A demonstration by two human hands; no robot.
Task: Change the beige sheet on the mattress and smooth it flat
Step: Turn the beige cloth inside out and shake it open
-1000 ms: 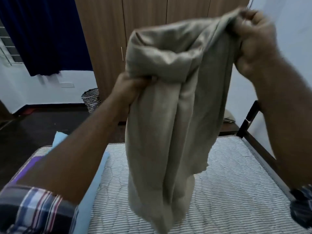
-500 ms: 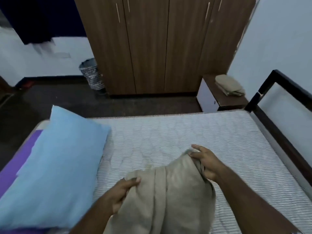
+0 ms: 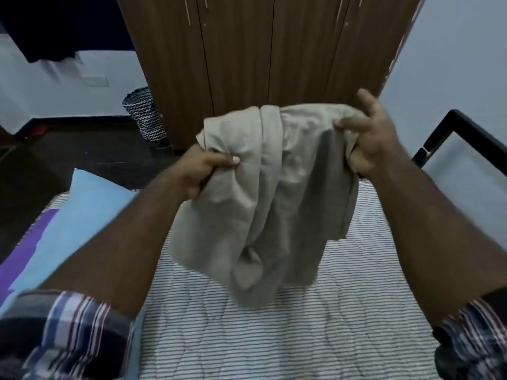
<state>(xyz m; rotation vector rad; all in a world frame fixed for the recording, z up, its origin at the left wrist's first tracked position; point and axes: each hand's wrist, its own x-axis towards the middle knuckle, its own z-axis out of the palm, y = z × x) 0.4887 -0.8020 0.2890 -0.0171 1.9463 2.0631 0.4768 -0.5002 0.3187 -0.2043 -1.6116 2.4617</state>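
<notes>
Mattress point(image 3: 301, 338) bare and striped below your arms, its far edge near the wardrobe point(image 3: 260, 50). Pillow point(image 3: 76, 215) along its left side, black frame point(image 3: 450, 127) at right. Sheet point(image 3: 269, 201) bunched, held up over the mattress; its lower folds blurred. Your left hand point(image 3: 203, 171) clenches one bunch, your right hand point(image 3: 370, 138) grips the other.

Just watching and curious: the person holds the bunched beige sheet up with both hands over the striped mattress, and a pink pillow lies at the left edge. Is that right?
Nearly. The pillow at the left edge is light blue, not pink, as the head view shows. The rest stands: the left hand and the right hand both keep a grip on the bunched beige fabric sheet, held up over the striped quilted mattress.
</notes>
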